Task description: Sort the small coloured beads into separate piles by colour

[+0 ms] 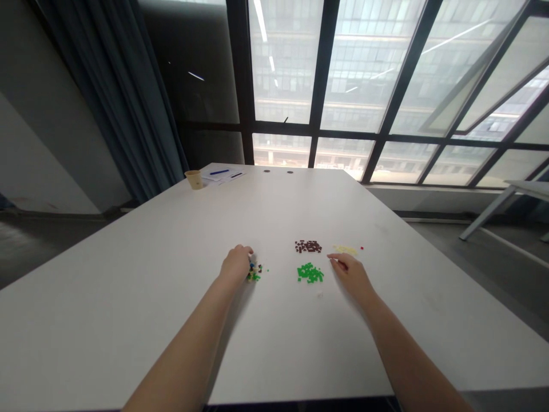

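My left hand (235, 264) rests at the left side of a small mixed heap of coloured toy bricks (254, 273). Its fingers are curled down against the heap, and whatever they hold is hidden. My right hand (349, 271) is just below a loose group of pale yellow bricks (345, 250). Its fingers are pinched together, pointing left, with any piece between them too small to make out. Between the hands lie a dark brown pile of bricks (309, 246) and, nearer me, a bright green pile of bricks (310, 273).
One red piece (362, 248) lies right of the yellow ones. Whitish pieces (319, 294) sit below the green pile. Far back on the white table (274, 212) are a paper cup (194, 179) and papers with a blue pen (219, 171). Windows stand behind.
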`<state>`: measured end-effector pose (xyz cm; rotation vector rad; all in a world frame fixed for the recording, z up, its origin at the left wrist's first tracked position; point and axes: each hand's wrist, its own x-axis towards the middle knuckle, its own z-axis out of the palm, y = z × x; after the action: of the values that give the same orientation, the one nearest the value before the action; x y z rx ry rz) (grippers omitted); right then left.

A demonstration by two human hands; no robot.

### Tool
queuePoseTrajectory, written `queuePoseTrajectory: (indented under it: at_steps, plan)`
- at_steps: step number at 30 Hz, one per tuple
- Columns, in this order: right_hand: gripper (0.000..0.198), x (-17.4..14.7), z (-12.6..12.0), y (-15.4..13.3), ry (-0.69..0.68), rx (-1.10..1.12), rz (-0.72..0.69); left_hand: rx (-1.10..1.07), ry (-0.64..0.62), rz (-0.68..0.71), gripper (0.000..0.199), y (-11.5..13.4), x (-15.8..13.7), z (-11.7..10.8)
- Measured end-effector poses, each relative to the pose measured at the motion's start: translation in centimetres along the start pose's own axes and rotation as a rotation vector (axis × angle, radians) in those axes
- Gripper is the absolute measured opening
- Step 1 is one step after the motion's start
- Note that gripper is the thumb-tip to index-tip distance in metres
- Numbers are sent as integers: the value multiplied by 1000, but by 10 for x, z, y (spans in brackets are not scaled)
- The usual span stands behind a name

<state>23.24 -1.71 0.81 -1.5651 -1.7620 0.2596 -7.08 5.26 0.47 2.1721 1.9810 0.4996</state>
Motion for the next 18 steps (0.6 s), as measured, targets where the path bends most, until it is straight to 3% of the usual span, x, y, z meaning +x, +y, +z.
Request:
queuePoseTrajectory:
  at_steps: [3,9,18]
  plan:
    - [30,0,-3,-1,-20,-17,2,47,-133,-35,29,-4,-2,4]
    - [32,-1,-4,-1,-82,-16,14,-98,-314,9,31,2,-4,-10]
    - [31,-1,-7,-2,-112,1,17,-115,-257,8,14,0,-3,-5]
